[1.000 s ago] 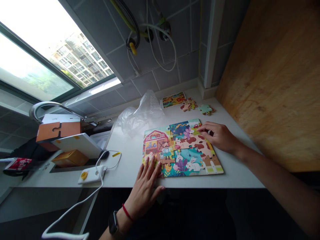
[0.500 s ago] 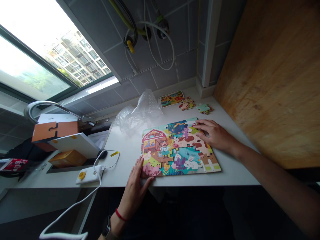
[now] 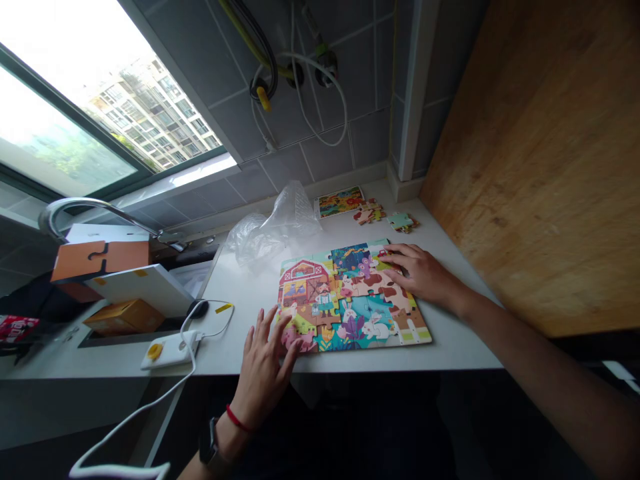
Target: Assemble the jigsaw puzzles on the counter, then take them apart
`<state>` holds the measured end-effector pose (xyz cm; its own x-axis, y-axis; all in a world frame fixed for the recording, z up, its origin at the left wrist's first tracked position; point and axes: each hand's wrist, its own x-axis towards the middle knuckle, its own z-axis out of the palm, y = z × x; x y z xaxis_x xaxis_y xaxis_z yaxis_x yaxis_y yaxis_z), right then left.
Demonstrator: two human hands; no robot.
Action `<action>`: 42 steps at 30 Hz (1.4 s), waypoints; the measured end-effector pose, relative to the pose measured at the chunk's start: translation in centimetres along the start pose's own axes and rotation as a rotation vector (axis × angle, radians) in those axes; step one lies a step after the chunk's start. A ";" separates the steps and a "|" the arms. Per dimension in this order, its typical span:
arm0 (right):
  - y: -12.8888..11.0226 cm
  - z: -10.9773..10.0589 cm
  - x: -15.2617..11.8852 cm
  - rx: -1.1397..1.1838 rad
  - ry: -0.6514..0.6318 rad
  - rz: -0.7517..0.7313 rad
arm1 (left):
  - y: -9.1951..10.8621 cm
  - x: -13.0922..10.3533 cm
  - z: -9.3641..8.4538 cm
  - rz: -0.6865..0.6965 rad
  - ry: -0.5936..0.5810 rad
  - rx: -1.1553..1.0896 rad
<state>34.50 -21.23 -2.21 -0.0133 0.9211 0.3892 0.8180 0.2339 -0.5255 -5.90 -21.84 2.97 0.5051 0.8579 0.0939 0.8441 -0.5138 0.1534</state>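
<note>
A farm-scene jigsaw puzzle [image 3: 345,300] lies flat near the front edge of the counter, with a barn, a farmer, a cow and rabbits on it. At its lower left corner is my left hand [image 3: 267,357], fingers spread, the thumb and some fingertips over the puzzle's edge. My right hand [image 3: 420,270] rests palm down on the upper right corner, fingers stretched over the pieces and covering part of them. Loose puzzle pieces [image 3: 369,212] and a light green piece group [image 3: 401,222] lie beyond the puzzle.
A picture card [image 3: 340,201] and a crumpled clear plastic bag [image 3: 273,230] lie at the back. On the left are a white power strip [image 3: 170,350] with its cable, an orange box [image 3: 103,260] and a faucet [image 3: 100,203]. A wooden panel [image 3: 540,167] borders the right side.
My left hand has spread its fingers and lifted slightly at the puzzle's left edge. My right hand stays at the upper right corner. The whole view has shifted a little.
</note>
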 end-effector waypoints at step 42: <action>-0.2 2.5 13.1 -0.415 0.036 0.351 | -0.7 21.3 4.9 0.577 0.036 -0.419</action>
<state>32.75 -8.40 1.12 0.3152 0.9088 0.2734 0.9281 -0.2350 -0.2889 5.20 -3.18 0.00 0.8380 0.4521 0.3055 0.3000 -0.8495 0.4340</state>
